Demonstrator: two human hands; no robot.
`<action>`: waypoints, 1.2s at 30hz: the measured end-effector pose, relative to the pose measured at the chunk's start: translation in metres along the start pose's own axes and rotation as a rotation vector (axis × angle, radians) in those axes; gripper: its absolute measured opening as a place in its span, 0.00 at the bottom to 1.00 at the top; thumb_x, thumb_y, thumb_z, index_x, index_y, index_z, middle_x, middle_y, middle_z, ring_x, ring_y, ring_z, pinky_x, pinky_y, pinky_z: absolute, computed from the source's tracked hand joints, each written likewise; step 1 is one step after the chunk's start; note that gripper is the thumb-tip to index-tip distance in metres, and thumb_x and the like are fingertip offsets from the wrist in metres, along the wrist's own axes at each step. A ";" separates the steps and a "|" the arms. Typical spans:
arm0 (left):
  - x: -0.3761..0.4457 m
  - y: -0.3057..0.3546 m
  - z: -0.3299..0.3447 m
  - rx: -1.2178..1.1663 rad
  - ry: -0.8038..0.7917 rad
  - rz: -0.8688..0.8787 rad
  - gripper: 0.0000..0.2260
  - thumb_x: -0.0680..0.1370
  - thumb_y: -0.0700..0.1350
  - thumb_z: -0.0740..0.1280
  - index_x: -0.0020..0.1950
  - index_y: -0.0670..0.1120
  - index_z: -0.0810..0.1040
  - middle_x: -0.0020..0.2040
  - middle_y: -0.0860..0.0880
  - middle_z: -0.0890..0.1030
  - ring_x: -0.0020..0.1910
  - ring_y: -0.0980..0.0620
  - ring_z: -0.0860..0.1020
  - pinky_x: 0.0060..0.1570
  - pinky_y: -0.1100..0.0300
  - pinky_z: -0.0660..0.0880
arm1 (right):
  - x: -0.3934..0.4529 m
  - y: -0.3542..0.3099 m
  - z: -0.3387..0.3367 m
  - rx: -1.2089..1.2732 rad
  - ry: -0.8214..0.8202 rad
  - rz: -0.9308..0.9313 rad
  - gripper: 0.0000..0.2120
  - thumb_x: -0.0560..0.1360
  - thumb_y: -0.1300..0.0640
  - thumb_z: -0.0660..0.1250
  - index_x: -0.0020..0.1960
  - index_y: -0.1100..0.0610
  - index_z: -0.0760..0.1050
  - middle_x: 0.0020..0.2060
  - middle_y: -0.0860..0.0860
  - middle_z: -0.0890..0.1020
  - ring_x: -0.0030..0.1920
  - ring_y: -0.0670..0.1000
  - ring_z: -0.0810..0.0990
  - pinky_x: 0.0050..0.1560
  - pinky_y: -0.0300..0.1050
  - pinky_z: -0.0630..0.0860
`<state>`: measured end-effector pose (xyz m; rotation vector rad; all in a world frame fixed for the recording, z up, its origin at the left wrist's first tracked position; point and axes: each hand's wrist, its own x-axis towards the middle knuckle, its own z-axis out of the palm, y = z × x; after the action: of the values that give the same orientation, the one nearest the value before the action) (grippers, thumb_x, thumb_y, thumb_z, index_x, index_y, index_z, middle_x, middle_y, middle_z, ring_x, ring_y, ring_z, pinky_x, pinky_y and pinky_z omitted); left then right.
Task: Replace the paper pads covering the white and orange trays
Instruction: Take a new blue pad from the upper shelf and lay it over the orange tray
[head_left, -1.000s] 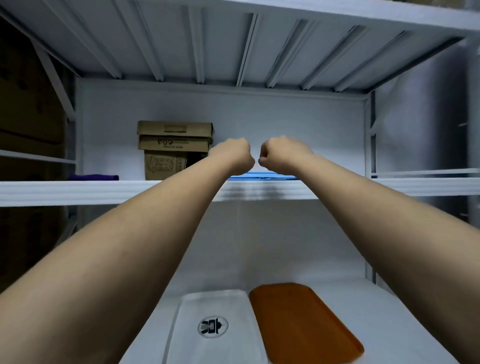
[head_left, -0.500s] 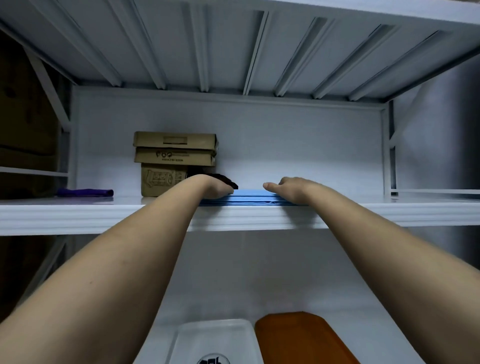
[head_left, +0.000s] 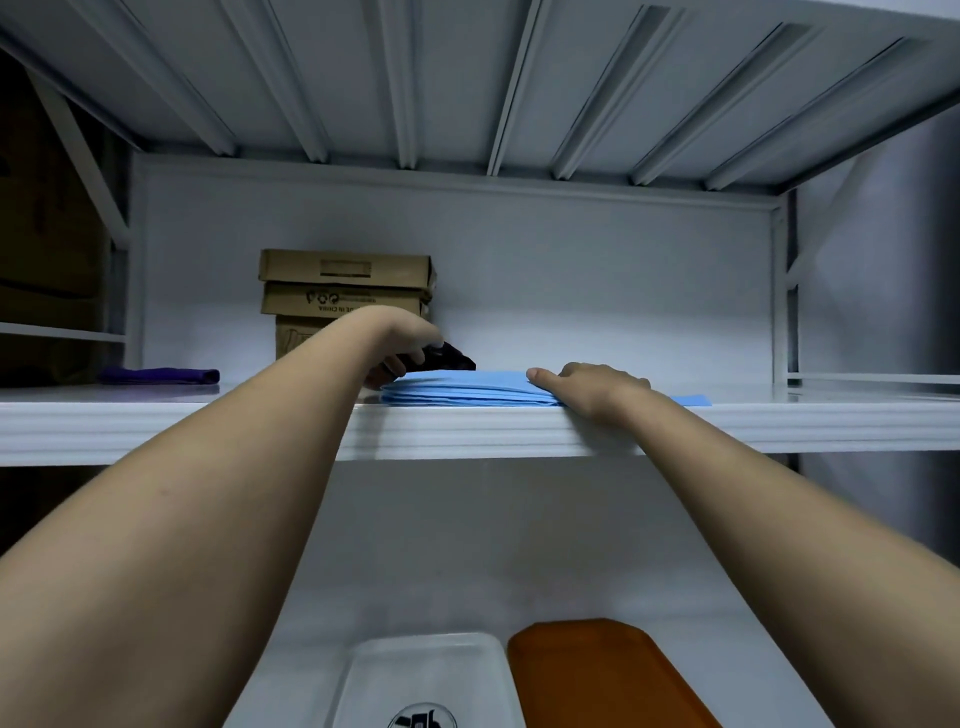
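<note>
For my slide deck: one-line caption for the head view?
Both hands reach the blue paper pads shelved above white and orange trays.

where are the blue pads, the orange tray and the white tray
blue pads (head_left: 467, 391), head view, front edge of the stack on the upper shelf
orange tray (head_left: 602, 675), head view, its flat middle, bottom of frame
white tray (head_left: 426, 670), head view, its flat inside, left of the orange one

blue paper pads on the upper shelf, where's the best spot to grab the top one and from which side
Probably the front edge of the blue paper pads, from the shelf's open front. The stack lies flat, its layered edges facing the person. The right hand rests on it; the left hand holds something dark.
</note>
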<state>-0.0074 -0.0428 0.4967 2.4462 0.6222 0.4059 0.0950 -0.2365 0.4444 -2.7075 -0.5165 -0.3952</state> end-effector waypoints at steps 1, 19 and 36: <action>0.001 -0.003 -0.001 -0.045 0.001 -0.005 0.18 0.79 0.56 0.59 0.59 0.45 0.77 0.58 0.43 0.77 0.52 0.45 0.75 0.49 0.53 0.74 | -0.001 0.000 0.000 -0.003 0.003 -0.002 0.33 0.76 0.30 0.44 0.70 0.50 0.65 0.68 0.50 0.70 0.67 0.56 0.67 0.66 0.54 0.59; -0.014 -0.012 0.003 -1.019 -0.332 -0.076 0.04 0.80 0.34 0.55 0.51 0.35 0.68 0.37 0.36 0.83 0.31 0.46 0.84 0.26 0.67 0.78 | -0.024 0.001 0.014 0.170 0.475 -0.439 0.27 0.74 0.31 0.52 0.61 0.48 0.73 0.60 0.44 0.77 0.58 0.49 0.75 0.61 0.48 0.64; -0.080 0.015 0.072 -1.459 0.017 0.400 0.09 0.78 0.45 0.65 0.40 0.44 0.70 0.34 0.46 0.72 0.35 0.49 0.74 0.37 0.59 0.72 | -0.078 -0.052 0.040 -0.003 1.016 -0.600 0.21 0.68 0.56 0.56 0.56 0.56 0.79 0.46 0.50 0.84 0.44 0.54 0.83 0.37 0.44 0.72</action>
<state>-0.0402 -0.1277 0.4379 1.1138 -0.2046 0.6989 0.0125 -0.1992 0.3975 -1.8985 -0.9451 -1.7519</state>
